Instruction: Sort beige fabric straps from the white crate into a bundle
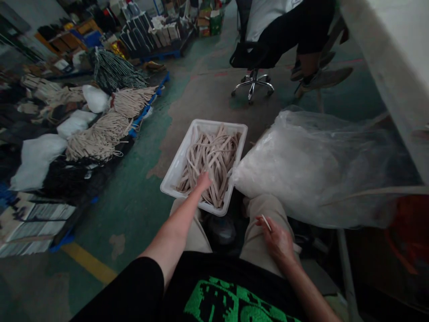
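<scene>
A white plastic bin [177,167] in front of my knees holds a tangled heap of beige fabric straps [214,152]. My left hand [203,180] reaches into the bin's near side, its fingers closed at the straps; the fingertips are partly hidden, but they appear to grip a strap. Over my right thigh is my right hand [279,241], closed around a thin white stick [266,222] whose end pokes out past the fingers. What that stick is cannot be made out.
A large translucent plastic bag [301,165] bulges right of the bin, below a pale tabletop [395,58]. Another person sits on a wheeled office chair [253,80] ahead. Along the left, a blue pallet [147,105] carries bundled cords [100,136] and white bags [40,156].
</scene>
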Demonstrator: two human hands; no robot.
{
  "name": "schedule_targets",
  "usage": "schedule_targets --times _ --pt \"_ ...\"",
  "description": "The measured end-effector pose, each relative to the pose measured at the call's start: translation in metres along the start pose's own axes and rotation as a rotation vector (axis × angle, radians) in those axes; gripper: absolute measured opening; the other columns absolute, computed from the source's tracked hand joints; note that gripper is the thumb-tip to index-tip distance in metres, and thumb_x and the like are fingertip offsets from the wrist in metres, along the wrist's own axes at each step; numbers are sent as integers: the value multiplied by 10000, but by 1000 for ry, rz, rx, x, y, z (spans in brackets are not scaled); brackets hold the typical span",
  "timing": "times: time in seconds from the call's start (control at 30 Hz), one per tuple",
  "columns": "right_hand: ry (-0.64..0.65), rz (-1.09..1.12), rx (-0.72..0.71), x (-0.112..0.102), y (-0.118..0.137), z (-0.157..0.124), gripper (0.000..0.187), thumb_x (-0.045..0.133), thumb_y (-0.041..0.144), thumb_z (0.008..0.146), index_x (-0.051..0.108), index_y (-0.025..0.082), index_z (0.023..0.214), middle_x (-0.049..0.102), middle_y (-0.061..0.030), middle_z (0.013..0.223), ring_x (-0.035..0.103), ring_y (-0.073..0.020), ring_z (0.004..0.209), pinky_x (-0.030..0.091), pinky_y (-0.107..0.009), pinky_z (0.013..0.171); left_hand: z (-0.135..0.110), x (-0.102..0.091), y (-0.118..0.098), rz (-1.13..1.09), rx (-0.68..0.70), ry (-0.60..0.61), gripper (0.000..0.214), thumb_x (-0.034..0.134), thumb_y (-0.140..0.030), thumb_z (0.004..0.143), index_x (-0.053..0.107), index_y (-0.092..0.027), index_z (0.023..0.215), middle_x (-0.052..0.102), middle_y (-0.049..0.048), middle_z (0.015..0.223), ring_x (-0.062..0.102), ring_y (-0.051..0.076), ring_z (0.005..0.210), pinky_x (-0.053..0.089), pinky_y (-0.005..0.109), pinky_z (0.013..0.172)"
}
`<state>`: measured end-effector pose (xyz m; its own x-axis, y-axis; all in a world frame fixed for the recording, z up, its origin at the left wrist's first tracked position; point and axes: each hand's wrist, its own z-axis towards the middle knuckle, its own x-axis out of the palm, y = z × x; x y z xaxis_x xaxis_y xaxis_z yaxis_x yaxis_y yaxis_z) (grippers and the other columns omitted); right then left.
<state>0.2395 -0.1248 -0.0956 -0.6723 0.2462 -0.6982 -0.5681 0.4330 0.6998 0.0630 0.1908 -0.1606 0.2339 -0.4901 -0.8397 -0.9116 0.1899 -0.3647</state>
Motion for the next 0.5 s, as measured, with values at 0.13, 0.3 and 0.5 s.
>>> schedule_targets --times 0.13,0.3,0.5 --pt "43 67 43 -4 -7 -2 500 373 547 975 744 219 1046 799 -70 962 752 -267 865 572 -361 745 21 53 -26 -82 2 88 566 618 -213 860 511 -63 1395 578 241 1389 539 295 1325 399 382 1119" --pt "42 113 120 -9 -15 -4 482 418 608 942 749 260 982 801 -49 912 756 -251 811 590 -329 731 56 82 -40 -179 40 89 594 595 -187 863 480 -65 1433 525 236 1457 476 296 1385 338 402 1178" --pt "29 171 238 -9 -21 -5 433 455 633 923 739 309 964 799 -47 908 754 -261 843 591 -321 754 82 107 -42 -322 127 115 656 632 15 702 581 -106 1345 552 220 1436 497 286 1359 341 357 1149"
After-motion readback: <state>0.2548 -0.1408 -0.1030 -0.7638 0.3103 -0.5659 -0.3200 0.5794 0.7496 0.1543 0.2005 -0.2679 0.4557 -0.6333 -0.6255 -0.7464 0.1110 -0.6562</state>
